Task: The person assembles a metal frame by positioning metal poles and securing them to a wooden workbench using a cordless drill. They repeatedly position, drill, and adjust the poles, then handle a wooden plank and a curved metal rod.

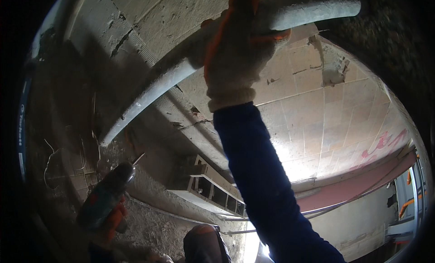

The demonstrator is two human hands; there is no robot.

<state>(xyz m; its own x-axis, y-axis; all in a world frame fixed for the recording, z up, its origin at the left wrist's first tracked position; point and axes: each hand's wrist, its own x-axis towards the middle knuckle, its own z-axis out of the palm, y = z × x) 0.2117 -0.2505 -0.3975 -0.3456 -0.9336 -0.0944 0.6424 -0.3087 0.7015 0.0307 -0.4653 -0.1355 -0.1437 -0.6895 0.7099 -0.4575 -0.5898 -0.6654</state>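
My right hand, in a pale glove with orange on its fingers, is raised on a blue-sleeved arm. Its fingers curl around a long grey metal bar, which the fisheye bends into an arc; I cannot tell if it is a pipe or a profile. The bar runs from the upper right down to the lower left. Low on the left, my left hand is wrapped round the handle of a dark green drill. A thin bit points from the drill up and to the right, just below the bar's lower end.
A rough wall with joint lines, chipped patches and red marks fills the right. A pale slotted frame stands below the bar. A reddish band runs along the wall. Bright light glares at the bottom; orange pipes show far right.
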